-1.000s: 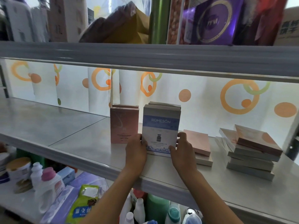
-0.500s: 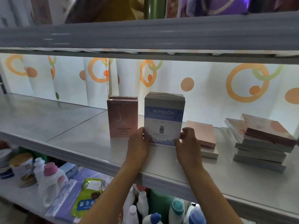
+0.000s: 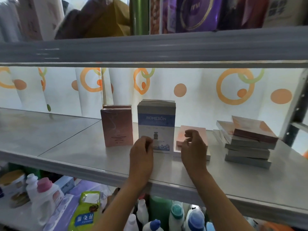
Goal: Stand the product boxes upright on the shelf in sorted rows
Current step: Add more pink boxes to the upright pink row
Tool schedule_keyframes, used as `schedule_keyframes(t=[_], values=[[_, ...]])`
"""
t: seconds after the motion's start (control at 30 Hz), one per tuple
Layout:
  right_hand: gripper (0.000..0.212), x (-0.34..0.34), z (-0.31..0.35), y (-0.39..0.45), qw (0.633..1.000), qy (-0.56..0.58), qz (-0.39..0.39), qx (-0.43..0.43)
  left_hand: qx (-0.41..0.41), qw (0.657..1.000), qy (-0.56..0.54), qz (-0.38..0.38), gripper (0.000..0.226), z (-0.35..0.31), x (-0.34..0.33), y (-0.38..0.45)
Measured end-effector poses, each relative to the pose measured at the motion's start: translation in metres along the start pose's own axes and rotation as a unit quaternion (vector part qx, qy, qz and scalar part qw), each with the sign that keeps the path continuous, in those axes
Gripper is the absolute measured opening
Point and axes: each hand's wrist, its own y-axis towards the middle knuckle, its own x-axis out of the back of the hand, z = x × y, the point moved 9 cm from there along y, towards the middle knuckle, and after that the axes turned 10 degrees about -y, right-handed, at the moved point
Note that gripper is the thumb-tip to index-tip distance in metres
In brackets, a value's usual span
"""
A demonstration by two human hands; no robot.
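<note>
**On the middle shelf: two rows started, two piles to go**

On the shelf point(image 3: 70, 152), the pink boxes point(image 3: 117, 126) stand upright, and just beside them the blue boxes point(image 3: 156, 124) stand too. The left hand point(image 3: 141, 152) touches the front blue box low down, fingers curled against it. The right hand point(image 3: 193, 145) hovers clear, fingers loosely bent, holding nothing. Left to sort: the small flat pile point(image 3: 202, 139) behind that hand and the taller stack point(image 3: 248, 144) further right.

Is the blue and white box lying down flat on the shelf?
No, the blue and white box stands upright on the shelf, beside the upright pink box.
</note>
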Motion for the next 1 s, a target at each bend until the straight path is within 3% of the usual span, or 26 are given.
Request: schedule_keyframes(t=[0.1,0.23,0.4,0.57,0.87,1.0], values=[[0.017,0.030,-0.017,0.014,0.996,-0.083,-0.036,0.026,-0.043,0.998,-0.030,0.033,0.009,-0.032,-0.027,0.002],[0.022,0.044,-0.043,0.024,0.986,-0.164,-0.002,0.028,-0.060,0.993,-0.019,0.099,0.010,-0.053,-0.081,0.006],[0.031,0.020,-0.074,0.021,0.981,-0.126,0.130,-0.064,-0.114,0.975,0.060,0.179,0.027,-0.059,-0.139,0.003],[0.039,0.008,-0.098,0.033,0.978,-0.073,0.148,-0.131,-0.120,0.961,0.156,0.192,0.039,-0.041,-0.159,0.001],[0.036,0.016,-0.098,0.028,0.984,-0.044,0.134,-0.111,-0.123,0.974,0.057,0.180,0.022,-0.044,-0.146,-0.005],[0.023,0.035,-0.089,0.015,0.989,-0.012,0.114,-0.091,-0.136,0.972,0.030,0.188,0.018,-0.050,-0.141,-0.010]])
